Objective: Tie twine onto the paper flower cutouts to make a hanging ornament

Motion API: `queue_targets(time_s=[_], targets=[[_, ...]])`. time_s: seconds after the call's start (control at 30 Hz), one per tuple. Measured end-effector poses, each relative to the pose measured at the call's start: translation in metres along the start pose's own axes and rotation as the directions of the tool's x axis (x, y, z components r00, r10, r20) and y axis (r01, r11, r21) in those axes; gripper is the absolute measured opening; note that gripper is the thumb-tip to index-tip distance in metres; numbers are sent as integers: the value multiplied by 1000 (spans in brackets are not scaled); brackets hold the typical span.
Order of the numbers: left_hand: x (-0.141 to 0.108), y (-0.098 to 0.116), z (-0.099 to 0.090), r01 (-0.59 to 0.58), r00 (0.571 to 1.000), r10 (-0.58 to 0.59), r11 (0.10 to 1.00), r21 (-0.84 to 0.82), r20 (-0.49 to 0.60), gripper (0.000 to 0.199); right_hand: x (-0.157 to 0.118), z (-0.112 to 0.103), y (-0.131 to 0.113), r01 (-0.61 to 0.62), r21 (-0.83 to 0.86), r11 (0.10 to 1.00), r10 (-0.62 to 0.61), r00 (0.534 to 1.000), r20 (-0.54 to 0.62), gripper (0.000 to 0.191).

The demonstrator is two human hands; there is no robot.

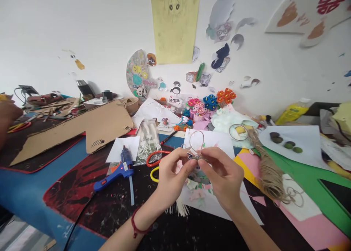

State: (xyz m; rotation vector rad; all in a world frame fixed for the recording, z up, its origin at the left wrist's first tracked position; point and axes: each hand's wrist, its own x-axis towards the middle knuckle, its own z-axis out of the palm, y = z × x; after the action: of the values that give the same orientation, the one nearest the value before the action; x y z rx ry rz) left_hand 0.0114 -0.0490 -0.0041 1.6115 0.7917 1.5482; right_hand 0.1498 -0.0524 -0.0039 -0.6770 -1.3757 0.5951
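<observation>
My left hand and my right hand meet over a white sheet of paper, fingertips pinched close together. Between them they grip a thin brown cord, which stands up above the fingers as a loop. A small dark and white piece shows at the fingertips; what it is, I cannot make out. Below my left hand a white tassel lies or hangs, partly hidden by it. Pink, green and grey scraps show on the paper beneath. Red and yellow loops lie left of my left hand.
A blue glue gun lies left on a dark mat. Behind it are a bag of white tassels and cut cardboard. Right lies a twine bundle beside green sheets. Another person's hand is at the left edge.
</observation>
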Motion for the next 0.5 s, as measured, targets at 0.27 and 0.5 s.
queue_targets(time_s=[0.27, 0.5], targets=[[-5, -5, -4, -44, 999, 46, 992, 116, -15, 14, 1, -1, -2, -17, -66, 998, 19, 999, 31, 22], [6, 11, -28, -164, 975, 218, 825, 542, -37, 15, 7, -5, -4, 50, -276, 960, -18, 993, 119, 14]])
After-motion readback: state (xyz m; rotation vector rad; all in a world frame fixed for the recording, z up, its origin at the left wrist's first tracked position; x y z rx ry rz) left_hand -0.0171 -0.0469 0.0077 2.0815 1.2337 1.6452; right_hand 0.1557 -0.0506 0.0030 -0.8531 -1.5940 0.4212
